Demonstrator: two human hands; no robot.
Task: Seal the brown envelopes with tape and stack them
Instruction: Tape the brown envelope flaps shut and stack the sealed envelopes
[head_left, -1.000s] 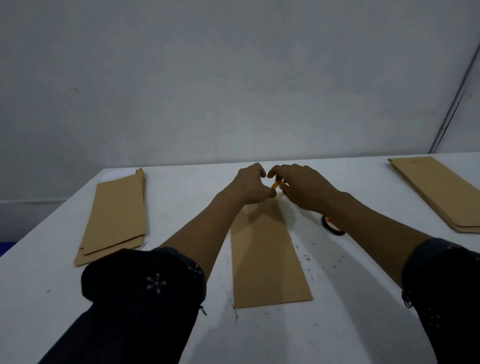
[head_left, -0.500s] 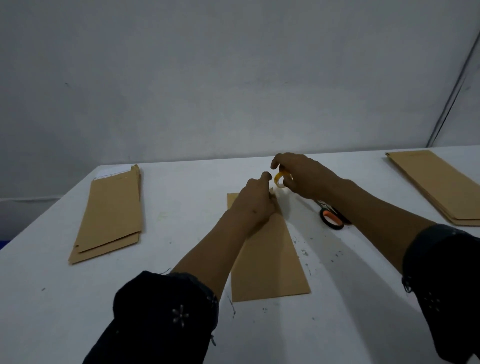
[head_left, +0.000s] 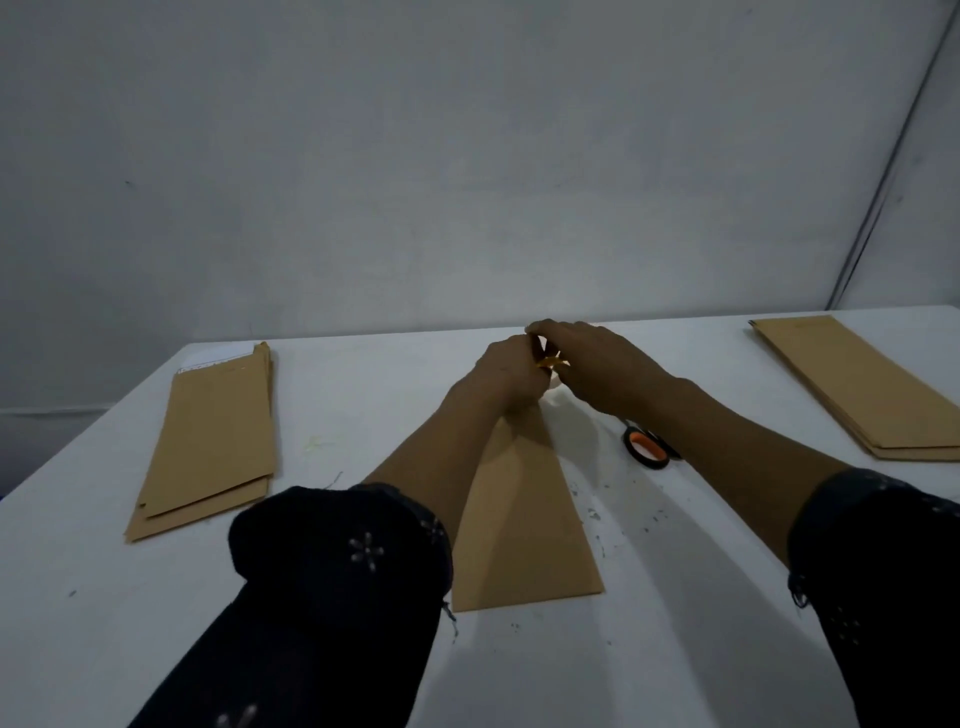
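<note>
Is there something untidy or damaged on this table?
Small dark specks lie scattered on the white table right of the middle envelope. The left stack is slightly fanned. Nothing looks damaged.

Single view only, head-worn cam, wide angle. Looks forward and slightly down across the white table (head_left: 675, 649) toward the grey wall (head_left: 467, 156) behind it. Close range: both sleeves fill the bottom edge, left hand (head_left: 511, 376) and right hand (head_left: 597, 369) meet near frame centre. Table's far edge runs across mid-frame; wall takes the whole upper half. No second view, so no overlap to report.
</note>
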